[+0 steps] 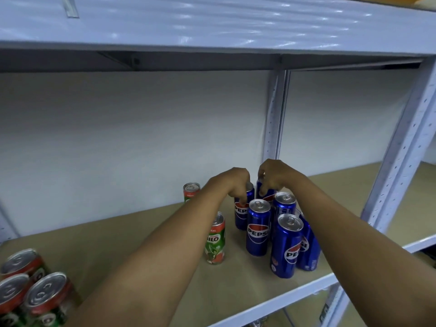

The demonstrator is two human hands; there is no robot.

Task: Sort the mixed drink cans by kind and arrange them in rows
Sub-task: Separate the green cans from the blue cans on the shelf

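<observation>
Blue Pepsi cans (pixel 258 228) hide partly behind both hands' grip.

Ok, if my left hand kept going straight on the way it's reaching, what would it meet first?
Beyond the back Pepsi can that the left hand already holds, probably nothing until the white back wall. The rear Milo can stands off to its left. Depth is hard to judge.

Past my fingertips a plain white wall (pixel 141 138) closes the back of a pale blue metal rack. Under my fingers lies a tan board shelf (pixel 132 241). Above them a glossy upper shelf (pixel 212 22) catches light streaks. Right of my fingers stand perforated uprights (pixel 401 147).
</observation>
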